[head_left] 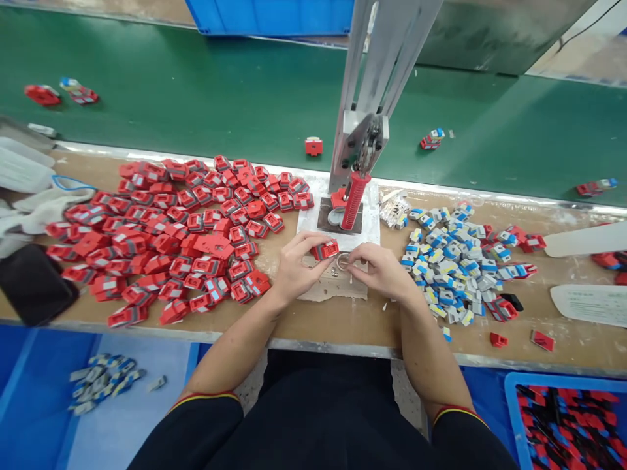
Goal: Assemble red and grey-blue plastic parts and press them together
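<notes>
A brown wooden workbench (343, 320) runs along a green conveyor belt (220, 104), and at its middle, just in front of the person, the work in hand appears to be the fitting of a small part into a housing. The left hand (294, 267) pinches one small red plastic housing with a grey face (326, 249) between thumb and fingers, holding it just above a pale cardboard pad (333, 284). The right hand (382, 271) is curled close beside it, its fingertips closed on what looks like a thin metal ring or spring (343, 262); the piece is too small to name with certainty. Judged from this, the step is the joining of the metal piece to the housing, and the next move would call for a fine alignment of the two between the fingertips. Just behind the hands stands a manual press on a grey metal column (372, 78), with a red ribbed handle (353, 199) hanging over its base plate. To the left lies a wide heap of red housings (171, 235); to the right a heap of small blue, white and yellow plastic parts (450, 261). A few loose assembled pieces (432, 138) lie on the belt, and a blue tray of red and black parts (568, 418) sits low at the right.
</notes>
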Action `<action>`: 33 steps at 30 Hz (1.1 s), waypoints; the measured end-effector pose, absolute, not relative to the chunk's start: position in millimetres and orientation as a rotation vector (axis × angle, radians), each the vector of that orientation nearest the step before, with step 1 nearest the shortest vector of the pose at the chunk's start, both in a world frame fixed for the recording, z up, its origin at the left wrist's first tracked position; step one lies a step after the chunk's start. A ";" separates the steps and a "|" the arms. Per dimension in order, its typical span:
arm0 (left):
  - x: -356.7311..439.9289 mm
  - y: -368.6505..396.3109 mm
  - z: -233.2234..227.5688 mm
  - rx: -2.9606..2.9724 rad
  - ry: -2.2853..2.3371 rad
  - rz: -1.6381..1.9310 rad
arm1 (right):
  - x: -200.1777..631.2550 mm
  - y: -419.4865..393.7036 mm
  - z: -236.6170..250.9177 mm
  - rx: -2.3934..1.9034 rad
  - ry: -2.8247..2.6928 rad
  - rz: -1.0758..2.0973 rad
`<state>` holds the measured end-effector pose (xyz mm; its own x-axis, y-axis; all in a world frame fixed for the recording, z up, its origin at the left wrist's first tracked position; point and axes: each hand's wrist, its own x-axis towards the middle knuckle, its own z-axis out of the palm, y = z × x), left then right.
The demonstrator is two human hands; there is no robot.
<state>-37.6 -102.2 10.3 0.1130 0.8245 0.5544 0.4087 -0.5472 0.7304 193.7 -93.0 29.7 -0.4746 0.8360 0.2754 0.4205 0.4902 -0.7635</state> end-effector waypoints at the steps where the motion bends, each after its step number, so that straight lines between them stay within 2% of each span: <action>1: -38.2 -101.7 9.8 1.975 1.207 1.428 | 198.0 -91.8 30.4 -1.007 -2.074 0.831; 3: -39.7 -100.6 8.3 1.903 1.222 1.438 | 217.9 -88.9 35.0 -1.049 -1.904 0.740; 6: -42.1 -98.8 5.3 1.758 1.238 1.461 | 266.8 -84.8 46.9 -1.261 -1.469 0.354; 8: -42.8 -97.4 3.1 1.651 1.226 1.498 | 296.7 -83.9 54.8 -1.431 -1.398 0.160; 14: -41.7 -96.2 -1.5 1.489 1.193 1.556 | 311.9 -67.1 52.5 -1.818 -2.305 0.219; 19: -41.5 -96.8 -1.1 1.575 1.162 1.568 | 302.4 -30.3 42.4 -2.037 -2.477 0.273; 25: -37.9 -100.9 4.1 1.647 1.114 1.565 | 306.8 -44.8 47.5 -1.824 -2.272 0.349; 30: -29.4 -107.2 7.6 1.603 0.971 1.608 | 266.5 -93.4 55.3 -1.075 -1.796 0.824; 33: -26.0 -109.5 9.5 1.594 0.914 1.639 | 230.4 -105.7 60.1 -0.886 -1.724 0.960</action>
